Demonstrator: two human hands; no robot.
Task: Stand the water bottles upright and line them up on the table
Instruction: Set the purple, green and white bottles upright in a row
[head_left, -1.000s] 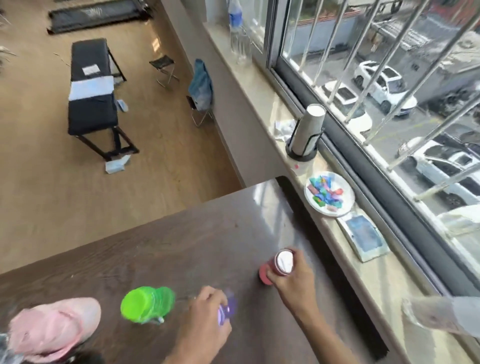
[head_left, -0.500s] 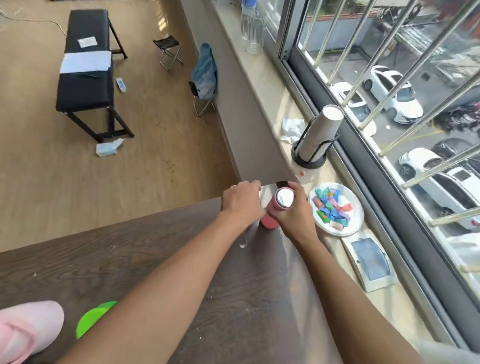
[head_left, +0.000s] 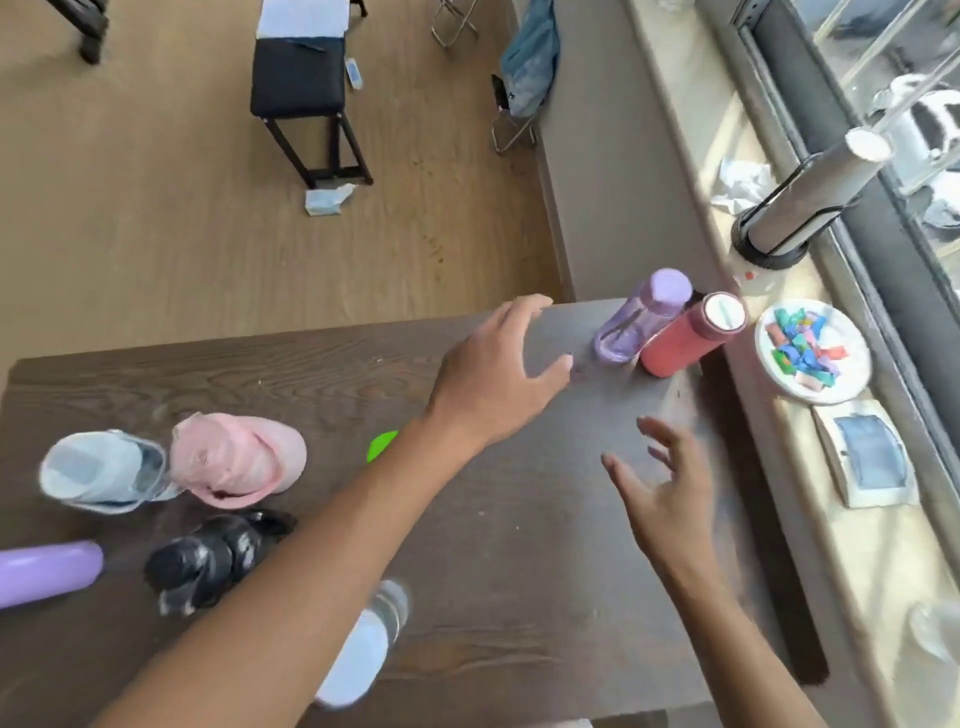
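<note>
A clear purple bottle (head_left: 641, 317) and a red bottle with a white cap (head_left: 688, 335) stand side by side at the far right corner of the dark wooden table (head_left: 545, 545). My left hand (head_left: 501, 369) hovers open just left of them, empty. Nearer me, my right hand (head_left: 667, 491) is open with fingers spread and holds nothing. At the left lie a pale blue bottle (head_left: 101, 470), a pink bottle (head_left: 239, 460), a black bottle (head_left: 210, 561) and a purple bottle (head_left: 47, 571). A green bottle (head_left: 382, 444) is mostly hidden behind my left forearm. A clear white-capped bottle (head_left: 363, 644) lies under that forearm.
Right of the table runs a window sill (head_left: 883, 597) with a white plate of coloured pieces (head_left: 813, 351), a small tray (head_left: 865, 460), a cup holder (head_left: 800, 208) and crumpled paper (head_left: 743, 182). A black bench (head_left: 298, 73) and folding stools stand on the floor beyond.
Both hands have let go of the purple and red bottles, which now stand at the far right corner. The hands have drawn back toward me, and the view has swung left.
</note>
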